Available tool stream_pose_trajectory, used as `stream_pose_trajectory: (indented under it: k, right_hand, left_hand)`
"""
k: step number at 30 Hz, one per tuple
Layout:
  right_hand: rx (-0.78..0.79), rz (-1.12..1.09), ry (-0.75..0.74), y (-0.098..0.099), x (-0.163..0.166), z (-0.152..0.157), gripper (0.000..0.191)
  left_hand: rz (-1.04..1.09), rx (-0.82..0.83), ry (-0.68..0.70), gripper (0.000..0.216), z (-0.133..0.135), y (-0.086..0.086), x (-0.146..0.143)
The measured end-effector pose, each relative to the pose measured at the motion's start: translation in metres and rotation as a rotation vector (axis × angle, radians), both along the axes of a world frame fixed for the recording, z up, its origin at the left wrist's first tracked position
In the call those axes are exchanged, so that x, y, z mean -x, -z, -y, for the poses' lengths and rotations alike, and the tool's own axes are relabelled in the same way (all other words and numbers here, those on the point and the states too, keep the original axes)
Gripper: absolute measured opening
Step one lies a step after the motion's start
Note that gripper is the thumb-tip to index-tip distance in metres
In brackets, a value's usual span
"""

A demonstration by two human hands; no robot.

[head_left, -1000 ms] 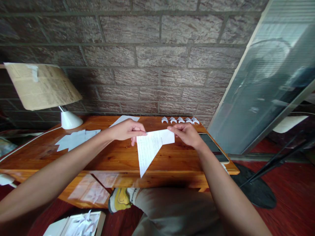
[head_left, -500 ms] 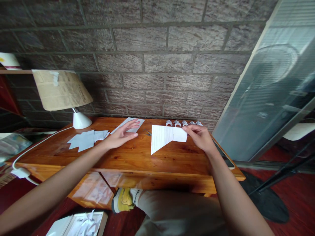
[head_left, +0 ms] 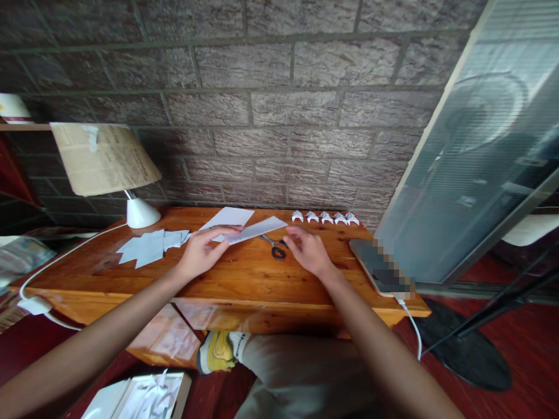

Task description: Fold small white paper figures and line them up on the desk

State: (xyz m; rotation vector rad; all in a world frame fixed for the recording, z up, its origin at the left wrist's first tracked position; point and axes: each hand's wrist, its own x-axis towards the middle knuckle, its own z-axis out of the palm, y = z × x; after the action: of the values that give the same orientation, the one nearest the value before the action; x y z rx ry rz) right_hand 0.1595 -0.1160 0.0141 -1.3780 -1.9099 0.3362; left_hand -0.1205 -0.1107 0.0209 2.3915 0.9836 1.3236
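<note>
My left hand (head_left: 204,251) is closed on one end of a folded white paper (head_left: 255,229) and holds it low over the wooden desk (head_left: 244,279). Under the paper's right end lie black-handled scissors (head_left: 276,249). My right hand (head_left: 307,250) is empty, fingers loosely spread, with its fingertips right beside the scissors' handles. A flat white sheet (head_left: 229,216) lies just behind the held paper.
Cut paper pieces (head_left: 146,247) lie at the left near a white lamp (head_left: 114,169) and its cord. Several small folded paper figures (head_left: 325,217) line the back edge. A phone (head_left: 381,269) with a cable lies at the right. A box of scraps (head_left: 140,398) sits on the floor.
The paper passed from my right hand to my left hand and moved left and back. My right hand let go and dropped beside the scissors, now uncovered.
</note>
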Motion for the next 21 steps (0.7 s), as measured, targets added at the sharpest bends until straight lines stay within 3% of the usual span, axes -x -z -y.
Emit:
stream_pose_trajectory:
  k: [4,6,10,14,17,21]
  right_hand:
    - [0.054,0.326,-0.023,0.015,0.017,0.008,0.034]
    - [0.056,0.416,0.01,0.016,0.017,0.01,0.033]
    - [0.117,0.544,0.143,0.007,0.001,0.014,0.036]
    - [0.269,0.611,0.337,-0.004,-0.02,0.02,0.038]
    - [0.3,0.618,0.314,-0.006,-0.03,0.023,0.034]
    - [0.266,0.655,0.275,-0.002,-0.033,0.022,0.034]
  left_hand:
    - [-0.398,-0.025,0.144,0.026,0.017,0.027,0.022]
    - [-0.476,-0.008,0.171,0.032,0.025,0.036,0.024]
    - [-0.612,-0.005,0.228,0.049,0.035,0.032,0.018]
    - [-0.654,-0.027,0.132,0.045,0.043,0.03,0.009]
    - [-0.658,-0.008,0.103,0.044,0.045,0.03,0.002]
    - [-0.636,0.029,0.199,0.048,0.035,0.025,0.002]
